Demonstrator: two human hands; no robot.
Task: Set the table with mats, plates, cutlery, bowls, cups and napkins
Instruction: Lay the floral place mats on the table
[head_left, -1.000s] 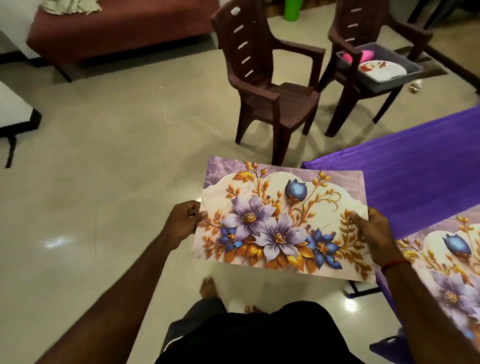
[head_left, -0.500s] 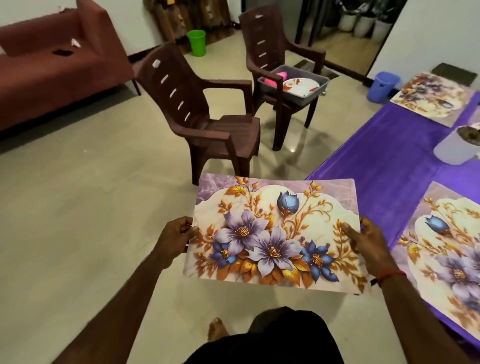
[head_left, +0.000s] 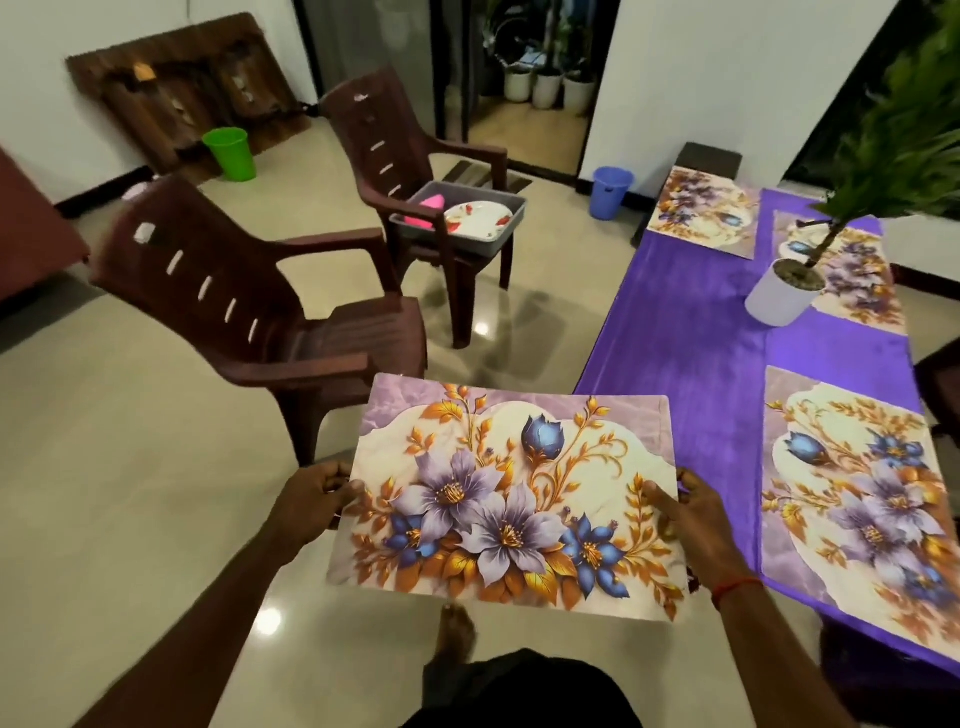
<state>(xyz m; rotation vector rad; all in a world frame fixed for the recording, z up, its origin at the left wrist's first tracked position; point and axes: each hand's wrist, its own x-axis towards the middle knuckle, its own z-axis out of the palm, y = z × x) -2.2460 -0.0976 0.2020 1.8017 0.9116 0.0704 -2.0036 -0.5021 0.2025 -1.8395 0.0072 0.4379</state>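
Observation:
I hold a floral place mat (head_left: 511, 493) level in the air, over the floor just left of the purple-clothed table (head_left: 691, 364). My left hand (head_left: 311, 499) grips its left edge and my right hand (head_left: 685, 512) grips its right edge, thumb on top. Three matching mats lie on the table: a near one (head_left: 857, 499), a far left one (head_left: 701, 213) and a far right one (head_left: 857, 280). A white plate (head_left: 478, 218) and something pink (head_left: 423, 210) sit in a grey tub (head_left: 511, 221) on the farther brown chair.
A brown plastic chair (head_left: 270, 322) stands close on the left, a second one (head_left: 395, 156) behind it. A white potted plant (head_left: 784, 291) stands on the table. A blue bin (head_left: 612, 191) and a green bin (head_left: 231, 153) are on the floor by the walls.
My view has swung right and up, bringing the table's far end, the far mats and the plant into sight. The held mat has moved toward the table; both grips are unchanged.

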